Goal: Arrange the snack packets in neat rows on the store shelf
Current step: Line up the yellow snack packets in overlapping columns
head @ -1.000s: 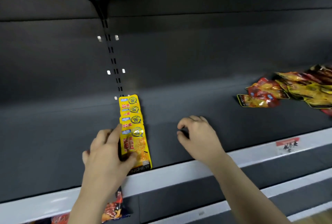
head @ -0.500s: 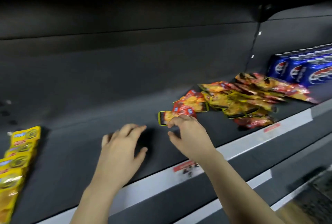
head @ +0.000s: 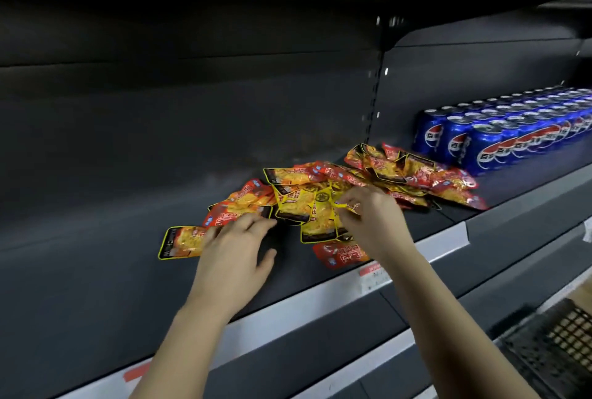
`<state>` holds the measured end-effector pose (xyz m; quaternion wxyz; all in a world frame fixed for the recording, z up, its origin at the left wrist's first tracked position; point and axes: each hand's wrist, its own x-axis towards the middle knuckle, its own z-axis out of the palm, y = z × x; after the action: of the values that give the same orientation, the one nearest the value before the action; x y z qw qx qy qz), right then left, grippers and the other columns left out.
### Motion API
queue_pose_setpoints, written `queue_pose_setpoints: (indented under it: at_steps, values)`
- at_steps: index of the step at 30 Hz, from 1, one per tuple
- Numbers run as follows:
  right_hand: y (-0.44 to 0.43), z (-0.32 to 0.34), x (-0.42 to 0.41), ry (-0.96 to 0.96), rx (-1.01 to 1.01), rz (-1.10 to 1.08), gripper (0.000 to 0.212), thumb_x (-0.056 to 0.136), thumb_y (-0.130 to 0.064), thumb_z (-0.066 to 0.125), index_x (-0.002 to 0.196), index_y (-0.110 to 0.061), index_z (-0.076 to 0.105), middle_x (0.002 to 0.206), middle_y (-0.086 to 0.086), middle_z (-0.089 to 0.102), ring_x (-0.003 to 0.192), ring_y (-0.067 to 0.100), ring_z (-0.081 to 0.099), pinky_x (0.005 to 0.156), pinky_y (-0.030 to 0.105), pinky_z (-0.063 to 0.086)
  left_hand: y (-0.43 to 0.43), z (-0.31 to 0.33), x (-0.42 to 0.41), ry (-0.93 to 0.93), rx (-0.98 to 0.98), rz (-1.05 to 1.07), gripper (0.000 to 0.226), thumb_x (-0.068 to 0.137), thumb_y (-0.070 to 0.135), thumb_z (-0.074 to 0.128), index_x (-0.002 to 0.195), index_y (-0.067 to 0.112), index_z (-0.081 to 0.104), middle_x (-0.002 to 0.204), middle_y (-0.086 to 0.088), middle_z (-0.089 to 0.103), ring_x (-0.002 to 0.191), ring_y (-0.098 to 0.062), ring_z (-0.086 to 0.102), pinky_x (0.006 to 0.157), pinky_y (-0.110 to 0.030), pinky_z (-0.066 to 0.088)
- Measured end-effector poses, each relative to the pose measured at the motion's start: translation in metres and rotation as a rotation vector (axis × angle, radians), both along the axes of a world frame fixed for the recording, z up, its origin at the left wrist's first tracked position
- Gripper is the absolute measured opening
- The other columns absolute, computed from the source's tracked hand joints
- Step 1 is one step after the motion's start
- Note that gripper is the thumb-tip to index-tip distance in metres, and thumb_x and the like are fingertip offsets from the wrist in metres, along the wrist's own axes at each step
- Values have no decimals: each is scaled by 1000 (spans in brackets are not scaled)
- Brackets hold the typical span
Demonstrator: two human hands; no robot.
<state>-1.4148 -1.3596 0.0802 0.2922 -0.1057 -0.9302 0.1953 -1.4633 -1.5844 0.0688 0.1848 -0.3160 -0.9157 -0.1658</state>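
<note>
Snack packets (head: 368,174) first: a loose red and yellow heap lying on the shelf (head: 96,270), overlapping every which way, no row in it yet. The one in play is the yellow packet (head: 320,209), just left of my right fingers and nearer to them than to the left ones. My right hand (head: 374,225) has its fingers curled in and pinching that packet's right edge; there is motion blur there, so I read it as a pinch and not a full grip. Its long axis runs roughly front to back, bottom seam towards me.

My left hand (head: 234,256) is flat, fingers straight and a little spread, with the tips on the red packets at the heap's left end. Just left of those fingers lies a yellow-rimmed packet (head: 182,243), on its own, crosswise.

Edges now. A red packet (head: 342,254) sits under my right wrist, close to the shelf's front lip (head: 288,305), and I'd judge that the one likeliest to get knocked off. Beyond the right fingers the heap runs on to the blue cola cans (head: 487,142), so there's no room that way. Left of the left fingers it's bare dark shelf, wide open: that's where I'd carry the yellow one and lay it square.
</note>
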Motion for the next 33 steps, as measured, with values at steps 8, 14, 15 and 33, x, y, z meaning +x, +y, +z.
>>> queue_pose_setpoints:
  at_steps: [8, 14, 15, 33]
  values:
    - [38, -8, -13, -132, 31, -154, 18, 84, -33, 72, 83, -16, 72, 89, -3, 67, 79, 19, 63, 59, 29, 49, 53, 25, -38, 19, -58, -98, 43, 90, 36, 56, 132, 32, 52, 130, 10, 52, 118, -17, 53, 100, -38, 34]
    - [46, -15, -12, -202, 14, -274, 15, 90, -30, 67, 93, -16, 70, 96, 2, 66, 81, 24, 61, 64, 30, 47, 69, 10, -54, -11, -21, -141, 35, 91, 35, 55, 125, 30, 58, 124, 10, 56, 114, -17, 56, 98, -36, 32]
    - [46, -14, -11, -208, 12, -280, 19, 89, -34, 67, 98, -17, 68, 100, 2, 63, 85, 25, 61, 69, 32, 49, 68, 6, -55, -27, -10, -145, 34, 91, 34, 56, 124, 30, 59, 125, 10, 56, 115, -16, 56, 98, -36, 31]
    - [51, 17, 20, -320, -533, 115, 20, 77, -23, 80, 93, -20, 68, 95, 3, 70, 83, 22, 69, 73, 39, 56, 61, 2, -63, -205, 352, -222, 26, 93, 40, 57, 86, 20, 72, 84, 7, 63, 75, -9, 59, 69, -33, 48]
